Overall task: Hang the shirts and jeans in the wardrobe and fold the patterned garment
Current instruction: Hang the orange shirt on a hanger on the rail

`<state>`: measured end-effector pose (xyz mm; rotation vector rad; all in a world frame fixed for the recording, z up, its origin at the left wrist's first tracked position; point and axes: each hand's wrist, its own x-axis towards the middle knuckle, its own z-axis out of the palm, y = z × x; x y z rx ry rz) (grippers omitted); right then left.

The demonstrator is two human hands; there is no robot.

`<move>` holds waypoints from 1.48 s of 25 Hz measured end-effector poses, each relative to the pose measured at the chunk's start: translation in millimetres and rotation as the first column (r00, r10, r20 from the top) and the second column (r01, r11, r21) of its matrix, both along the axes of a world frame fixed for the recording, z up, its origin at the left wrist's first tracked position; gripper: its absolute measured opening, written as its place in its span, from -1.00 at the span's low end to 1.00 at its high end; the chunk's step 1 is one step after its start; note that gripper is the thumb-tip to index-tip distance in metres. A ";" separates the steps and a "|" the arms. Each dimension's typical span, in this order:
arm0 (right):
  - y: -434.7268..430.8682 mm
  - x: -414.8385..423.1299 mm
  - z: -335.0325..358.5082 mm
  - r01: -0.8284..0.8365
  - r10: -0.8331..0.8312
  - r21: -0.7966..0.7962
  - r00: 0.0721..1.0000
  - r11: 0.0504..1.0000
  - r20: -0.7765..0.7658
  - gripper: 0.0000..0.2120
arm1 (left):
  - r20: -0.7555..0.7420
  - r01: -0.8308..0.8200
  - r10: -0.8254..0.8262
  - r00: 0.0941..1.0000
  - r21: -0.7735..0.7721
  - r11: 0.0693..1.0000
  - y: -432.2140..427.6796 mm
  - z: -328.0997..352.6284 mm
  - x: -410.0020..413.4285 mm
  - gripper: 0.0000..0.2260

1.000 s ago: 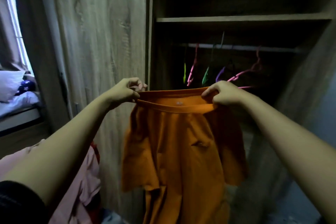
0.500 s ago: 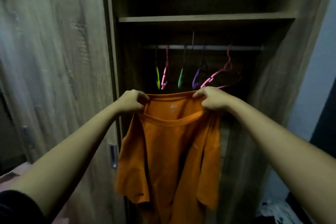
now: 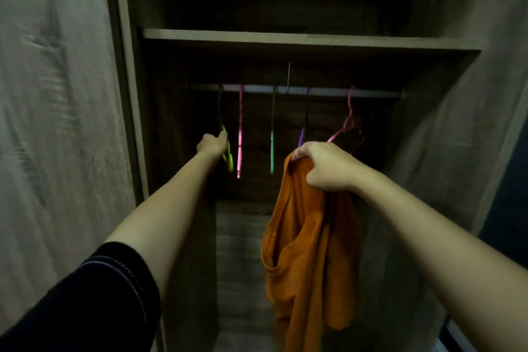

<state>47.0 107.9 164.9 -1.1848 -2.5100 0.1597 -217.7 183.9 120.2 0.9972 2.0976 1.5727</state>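
Left hand: the left hand (image 3: 212,143) is stretched into the wardrobe and reaches the yellow-green hanger (image 3: 227,151); it touches it, but whether the fingers have closed on it cannot be told in the dim light.
Right hand: the right hand (image 3: 328,166) is clenched on the bunched top of the orange shirt (image 3: 308,251).
Shirt: it hangs limp from that fist, in front of the open wardrobe, below the rail and not on any hanger.
Hangers: thin wire-like hangers in yellow-green, pink (image 3: 240,134), green (image 3: 272,148), purple (image 3: 301,137) and a tilted pink one (image 3: 344,126) dangle from the rail (image 3: 371,93); all look bare.
Wardrobe: a shelf (image 3: 285,37) sits above the rail; the door (image 3: 57,94) on the left has a pale wood-grain face.
Progress: early, by the look of it. No garment hangs on the rail; the jeans and the patterned garment are out of view.
Materials: the shirt is soft, matte knit that drapes in long folds; the rail is a smooth pale bar.
Sleeve: a dark sleeve (image 3: 100,294) with light stitching covers the left upper arm.
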 end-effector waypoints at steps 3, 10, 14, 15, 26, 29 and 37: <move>6.1 3.7 3.9 0.044 -0.043 0.016 0.999 0.999 -0.023 -0.45 | 0.062 0.022 -0.023 0.998 0.020 1.000 24.0 -2.8 -1.5 -0.59; 11.7 10.8 -3.7 0.091 -0.091 0.056 0.996 0.994 -0.017 -0.43 | -0.151 -0.104 0.130 0.980 0.168 0.980 29.5 12.3 -4.5 -0.78; 12.8 8.8 -11.3 0.101 -0.100 0.030 0.995 0.994 -0.029 -0.43 | -0.163 -0.145 0.165 0.973 0.129 0.981 -6.0 9.6 1.5 -0.71; 12.0 7.5 -13.9 0.098 -0.097 0.026 0.995 0.995 -0.034 -0.43 | -0.191 -0.151 0.174 0.966 0.126 0.980 -21.3 4.3 7.7 -0.69; 11.9 -24.7 -61.7 0.027 -0.028 0.042 0.999 0.999 0.020 -0.42 | -0.532 -0.210 0.235 0.813 0.110 0.972 -202.6 -74.7 37.1 -0.71; 18.6 -27.8 -70.9 0.037 -0.038 0.032 0.999 0.999 0.029 -0.40 | -0.566 -0.173 0.212 0.797 0.121 0.977 -255.9 -68.2 32.0 -0.72; 21.7 -28.1 -65.8 -0.059 0.057 0.080 0.998 0.995 0.036 -0.43 | -0.655 0.097 -0.033 0.755 0.061 0.993 -342.0 -54.6 42.0 -0.86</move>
